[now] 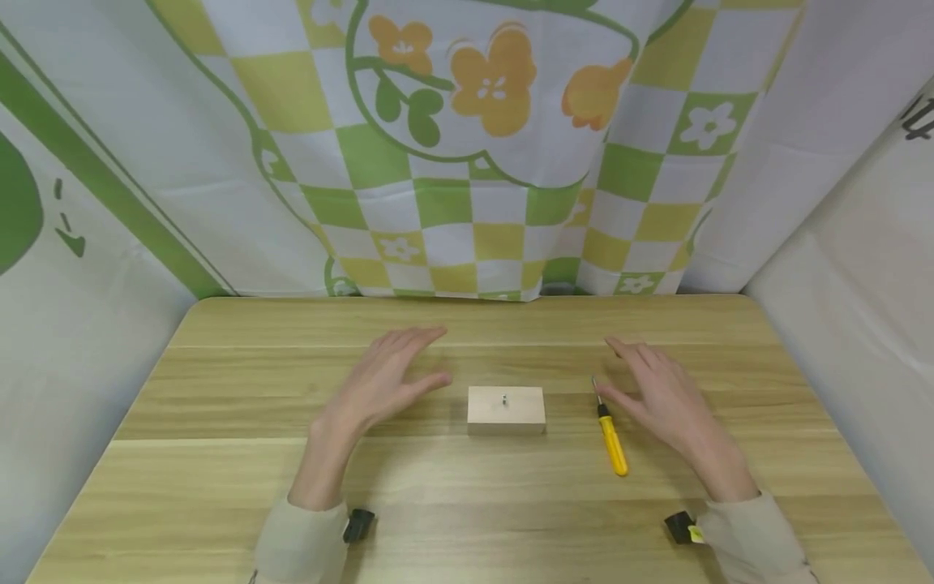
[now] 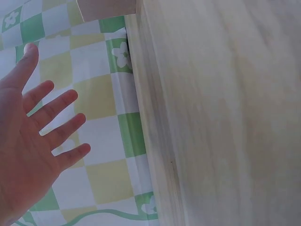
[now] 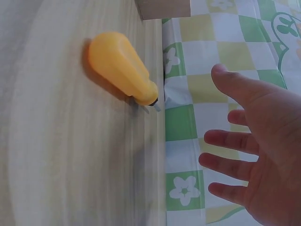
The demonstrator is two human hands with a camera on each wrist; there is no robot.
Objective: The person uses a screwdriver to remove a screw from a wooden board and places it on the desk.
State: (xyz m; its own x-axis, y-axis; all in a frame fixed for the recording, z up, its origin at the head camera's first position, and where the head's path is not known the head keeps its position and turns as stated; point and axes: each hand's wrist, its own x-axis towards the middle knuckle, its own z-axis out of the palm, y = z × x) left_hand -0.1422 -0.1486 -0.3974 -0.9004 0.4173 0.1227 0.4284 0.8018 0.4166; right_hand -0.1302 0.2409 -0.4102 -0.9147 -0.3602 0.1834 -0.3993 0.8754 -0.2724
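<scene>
Head view: left hand [image 1: 368, 385] and right hand [image 1: 674, 401] hold nothing, fingers spread. Wooden block [image 1: 505, 415] sits roughly midway between desk [image 1: 467, 511]'s side edges, probably a screw [image 1: 504, 399] on top. Yellow screwdriver [image 1: 614, 446] nearer right edge; likely best lifted handle-first, block braced.

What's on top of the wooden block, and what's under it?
On the wooden block is one small metal piece, probably a screw. The block covers whatever is under it; only the tabletop around it shows.
</scene>
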